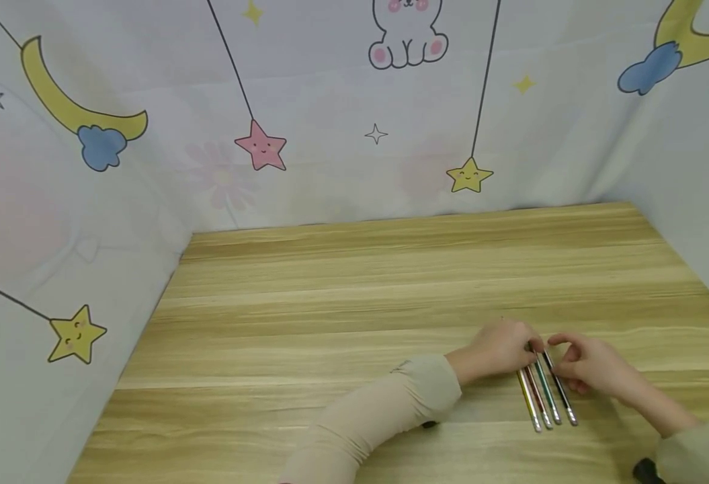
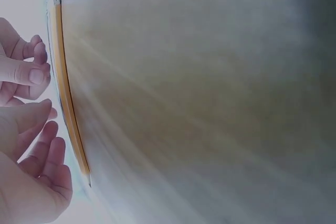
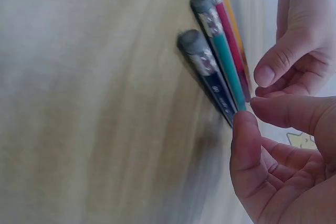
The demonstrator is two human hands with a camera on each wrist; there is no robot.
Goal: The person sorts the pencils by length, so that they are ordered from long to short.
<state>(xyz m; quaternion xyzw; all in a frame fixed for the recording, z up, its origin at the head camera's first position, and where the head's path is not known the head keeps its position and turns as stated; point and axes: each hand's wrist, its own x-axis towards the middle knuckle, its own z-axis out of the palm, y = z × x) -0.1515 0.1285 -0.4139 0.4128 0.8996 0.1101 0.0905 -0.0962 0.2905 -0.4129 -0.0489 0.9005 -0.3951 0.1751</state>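
A row of pencils lies side by side on the wooden table: a yellow pencil point(image 1: 528, 400), a red pencil point(image 1: 539, 398), a green pencil point(image 1: 546, 386) and a dark pencil point(image 1: 560, 391). Their eraser ends point toward me. My left hand point(image 1: 505, 346) is over their far ends, hiding the tips, its fingers loosely bent. Beside the dark pencil is my right hand point(image 1: 596, 366), thumb and forefinger apart; the right wrist view shows its fingertips close to the dark and green pencils. In the left wrist view, the yellow pencil point(image 2: 66, 87) lies beside both hands.
The wooden table point(image 1: 330, 296) runs back to a pale cloth backdrop point(image 1: 342, 175) printed with stars, moons and a bear. More cloth rises along its left and right sides. A small black object point(image 1: 647, 470) shows by the right sleeve.
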